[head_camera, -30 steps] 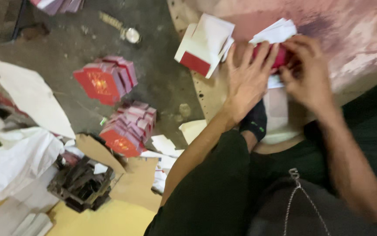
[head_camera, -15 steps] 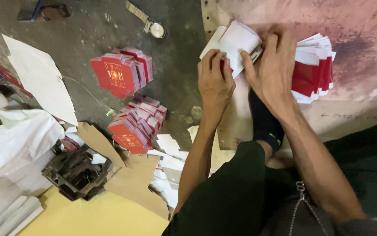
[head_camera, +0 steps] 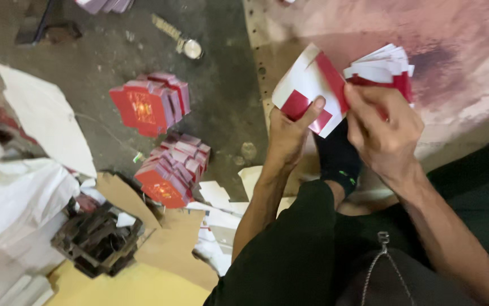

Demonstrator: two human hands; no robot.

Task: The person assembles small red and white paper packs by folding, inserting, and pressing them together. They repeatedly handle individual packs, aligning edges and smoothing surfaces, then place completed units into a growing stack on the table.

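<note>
Risk first: your left hand [head_camera: 287, 139] pinches one flat red-and-white card [head_camera: 306, 93] by its lower edge, thumb on top, upper centre of the frame. Your right hand [head_camera: 383, 133] is clenched round a fanned stack [head_camera: 383, 65] just beside it, upper right. That stack is splayed; a looser grip would likely let sheets slide out onto the board [head_camera: 454, 34] below. The single card looks bowed, so a hard pull could crease it. Your knee and black sock [head_camera: 338, 161] sit directly under both hands and crowd the drop zone. Elsewhere: two red piles [head_camera: 151, 105] [head_camera: 171, 173] on the floor [head_camera: 86, 62] at centre left, a watch [head_camera: 190, 48] above them, paper scraps [head_camera: 46, 122] and cardboard [head_camera: 159, 238] at lower left.
</note>
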